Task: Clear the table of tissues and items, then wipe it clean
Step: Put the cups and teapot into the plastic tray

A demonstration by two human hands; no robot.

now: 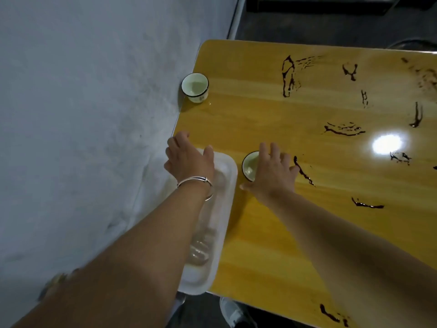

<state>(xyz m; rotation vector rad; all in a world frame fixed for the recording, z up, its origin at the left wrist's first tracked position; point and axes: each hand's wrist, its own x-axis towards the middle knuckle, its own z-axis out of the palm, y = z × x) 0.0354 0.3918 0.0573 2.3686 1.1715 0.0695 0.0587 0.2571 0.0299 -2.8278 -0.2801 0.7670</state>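
The left hand [189,159] rests on the far end of a long white plastic tray [227,197] at the left edge of the glossy yellow wooden desk [260,114], its fingers [176,144] spread and curled over the tray's rim. The right hand [272,171] lies over a small white enamel cup with a dark rim [248,166] just right of the tray; whether its fingers [275,150] are closed on the cup cannot be told.

The step in hand looks like moving this cup into the tray. It would go best by holding the tray steady, gripping the cup by its wall, keeping it upright, and avoiding the dark brown sauce streaks [303,172] beside it.

Count: two cups, the second [195,87] far along the left edge; one tray; roughly ten separate streaks; no tissues in view.
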